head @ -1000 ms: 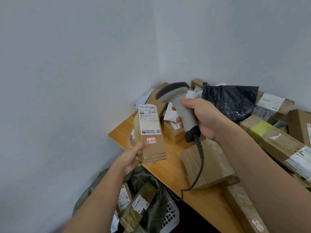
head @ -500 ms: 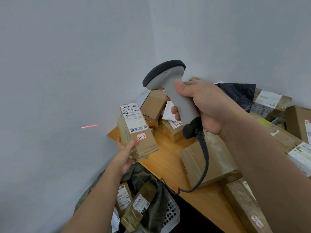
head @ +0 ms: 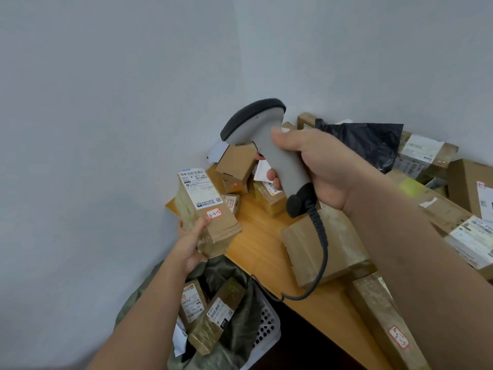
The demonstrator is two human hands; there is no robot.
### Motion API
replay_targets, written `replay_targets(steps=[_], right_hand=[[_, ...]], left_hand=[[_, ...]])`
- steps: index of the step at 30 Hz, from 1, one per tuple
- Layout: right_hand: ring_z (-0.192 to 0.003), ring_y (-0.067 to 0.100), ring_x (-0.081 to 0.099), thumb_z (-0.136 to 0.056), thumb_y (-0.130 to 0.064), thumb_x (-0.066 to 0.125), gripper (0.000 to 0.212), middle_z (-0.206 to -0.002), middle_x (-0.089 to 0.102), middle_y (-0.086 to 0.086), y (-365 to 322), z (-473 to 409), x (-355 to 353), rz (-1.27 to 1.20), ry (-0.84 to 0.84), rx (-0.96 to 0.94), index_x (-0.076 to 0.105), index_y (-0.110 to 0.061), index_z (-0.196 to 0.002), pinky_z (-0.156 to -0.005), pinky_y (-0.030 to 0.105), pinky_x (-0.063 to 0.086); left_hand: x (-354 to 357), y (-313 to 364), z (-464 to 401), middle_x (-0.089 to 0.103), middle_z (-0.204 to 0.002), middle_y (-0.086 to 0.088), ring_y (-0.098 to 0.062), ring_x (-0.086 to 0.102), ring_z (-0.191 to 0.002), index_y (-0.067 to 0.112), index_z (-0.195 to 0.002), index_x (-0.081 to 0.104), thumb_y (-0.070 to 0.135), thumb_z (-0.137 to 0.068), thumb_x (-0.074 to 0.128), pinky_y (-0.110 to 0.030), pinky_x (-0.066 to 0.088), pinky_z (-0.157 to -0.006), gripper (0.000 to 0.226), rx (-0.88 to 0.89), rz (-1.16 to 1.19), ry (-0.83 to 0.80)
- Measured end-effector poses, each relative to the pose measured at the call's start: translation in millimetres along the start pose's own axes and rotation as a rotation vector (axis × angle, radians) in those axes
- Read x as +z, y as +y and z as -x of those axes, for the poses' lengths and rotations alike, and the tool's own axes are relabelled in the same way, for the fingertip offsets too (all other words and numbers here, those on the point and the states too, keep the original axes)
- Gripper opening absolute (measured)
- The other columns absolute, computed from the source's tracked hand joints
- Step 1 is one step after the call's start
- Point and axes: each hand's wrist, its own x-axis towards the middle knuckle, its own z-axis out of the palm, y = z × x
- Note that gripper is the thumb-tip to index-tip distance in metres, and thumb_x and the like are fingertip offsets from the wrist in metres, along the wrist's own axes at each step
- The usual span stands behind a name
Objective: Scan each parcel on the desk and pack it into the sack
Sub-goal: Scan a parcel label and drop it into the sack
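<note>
**A:** Parcel (head: pixel 204 209) first: where is it, and what differs from a moment ago?

**B:** It stays in the left hand (head: pixel 190 243), held out over the near-left corner of the surface (head: pixel 266 252), above the sack (head: pixel 240 303). It is tilted more than a second ago, its labelled face turned up and toward the right. The red laser line that lay on the left wall half a second ago is gone.

**A:** And the scanner (head: pixel 269 153)?

**B:** It has risen from where it was a second ago. Its dark head points left, above and just right of the parcel's label.

**A:** How do the hands lie?

**B:** The left hand grips the parcel's lower end, thumb across the front just under the small red-edged sticker, fingers curled behind. Its forearm reaches up from the lower left. The right hand (head: pixel 322 169) is wrapped round the scanner's grey handle, thumb on top, fingertips showing at the front. That forearm comes in from the lower right. The black cable (head: pixel 320 249) hangs from the handle and loops down over a brown box (head: pixel 322 252).

**A:** Farther out?

**B:** Two labelled parcels lie in the olive sack, which sits in a white perforated basket (head: pixel 264 327). More boxes and a black bag (head: pixel 365 142) crowd the surface against the wall.
</note>
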Motion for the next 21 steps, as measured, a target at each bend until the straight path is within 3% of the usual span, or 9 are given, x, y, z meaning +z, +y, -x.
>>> replay_targets(steps=[2, 4, 6, 9, 10, 12, 16, 19, 21], right_hand=[[-0.062, 0.015, 0.057, -0.098, -0.032, 0.056, 0.036, -0.1, 0.058, 0.013, 15.4, -9.6, 1.5, 0.024, -0.014, 0.074, 0.056, -0.004, -0.12, -0.059, 0.029, 0.049], [-0.059, 0.014, 0.056, -0.096, -0.036, 0.059, 0.039, -0.086, 0.058, 0.01, 33.5, -18.7, 3.8, 0.059, -0.022, 0.138, 0.058, -0.004, -0.117, -0.058, 0.028, 0.048], [-0.056, 0.013, 0.055, -0.095, -0.038, 0.06, 0.037, -0.073, 0.057, 0.006, 51.6, -28.0, 6.6, 0.076, -0.024, 0.181, 0.06, -0.005, -0.112, -0.054, 0.026, 0.047], [-0.052, 0.013, 0.055, -0.095, -0.037, 0.061, 0.033, -0.07, 0.055, 0.007, 77.2, -44.3, 12.7, 0.088, -0.015, 0.238, 0.059, -0.007, -0.108, -0.05, 0.025, 0.048], [-0.051, 0.012, 0.055, -0.095, -0.038, 0.062, 0.033, -0.072, 0.055, 0.008, 85.4, -49.8, 15.1, 0.087, -0.009, 0.258, 0.059, -0.008, -0.107, -0.049, 0.024, 0.048], [-0.05, 0.013, 0.055, -0.094, -0.039, 0.062, 0.033, -0.072, 0.056, 0.009, 102.5, -60.6, 20.0, 0.097, -0.005, 0.292, 0.06, -0.008, -0.107, -0.049, 0.025, 0.048], [-0.048, 0.012, 0.054, -0.094, -0.039, 0.062, 0.038, -0.072, 0.056, 0.01, 136.0, -80.9, 28.1, 0.097, 0.004, 0.327, 0.059, -0.006, -0.112, -0.046, 0.023, 0.047], [-0.051, 0.012, 0.055, -0.094, -0.037, 0.063, 0.036, -0.081, 0.055, 0.01, 164.4, -96.4, 30.4, 0.081, 0.013, 0.306, 0.06, -0.007, -0.111, -0.051, 0.026, 0.048], [-0.054, 0.012, 0.055, -0.094, -0.036, 0.063, 0.031, -0.083, 0.055, 0.008, 184.0, -106.8, 28.2, 0.079, 0.02, 0.271, 0.06, -0.008, -0.107, -0.054, 0.027, 0.048]], left_hand=[[-12.5, -6.5, -2.7, 0.045, -0.133, -0.008, -0.036, 0.046, -0.123, 0.033, -0.151, 0.004, 0.029, -0.079, 0.076, -0.073, 0.036, -0.094, 0.102, -0.045, -0.049, 0.059], [-27.1, -17.0, -3.9, 0.049, -0.127, -0.009, -0.03, 0.056, -0.103, 0.029, -0.146, 0.014, 0.027, -0.076, 0.08, -0.058, 0.051, -0.077, 0.096, -0.078, -0.096, 0.117], [-46.6, -31.4, -8.1, 0.053, -0.12, -0.01, -0.025, 0.058, -0.092, 0.018, -0.131, 0.027, 0.026, -0.068, 0.086, -0.047, 0.052, -0.074, 0.087, -0.087, -0.181, 0.192], [-83.9, -64.5, -26.9, 0.057, -0.122, -0.013, -0.029, 0.061, -0.101, 0.009, -0.133, 0.035, 0.042, -0.032, 0.097, -0.043, 0.057, -0.072, 0.123, -0.192, -0.341, 0.246], [-100.4, -83.4, -39.9, 0.056, -0.124, -0.015, -0.03, 0.061, -0.102, 0.008, -0.136, 0.035, 0.043, -0.028, 0.096, -0.041, 0.058, -0.07, 0.129, -0.225, -0.395, 0.275], [-134.5, -127.6, -76.9, 0.05, -0.131, -0.017, -0.034, 0.057, -0.11, 0.013, -0.138, 0.031, 0.046, -0.02, 0.092, -0.047, 0.057, -0.08, 0.137, -0.295, -0.529, 0.344], [-121.1, -130.3, -53.1, 0.023, -0.145, -0.018, -0.043, 0.029, -0.13, 0.027, -0.144, 0.026, 0.056, -0.05, 0.081, -0.055, 0.034, -0.107, 0.113, -0.345, -0.989, 0.371], [-116.4, -141.1, -68.1, 0.0, -0.156, -0.02, -0.046, 0.002, -0.142, 0.04, -0.148, 0.023, 0.051, -0.06, 0.086, -0.071, 0.013, -0.109, 0.109, -0.333, -1.227, 0.293], [-122.6, -160.4, -93.2, -0.007, -0.159, -0.018, -0.044, -0.005, -0.145, 0.045, -0.149, 0.02, 0.051, -0.06, 0.086, -0.075, 0.007, -0.107, 0.11, -0.268, -1.374, 0.272]])
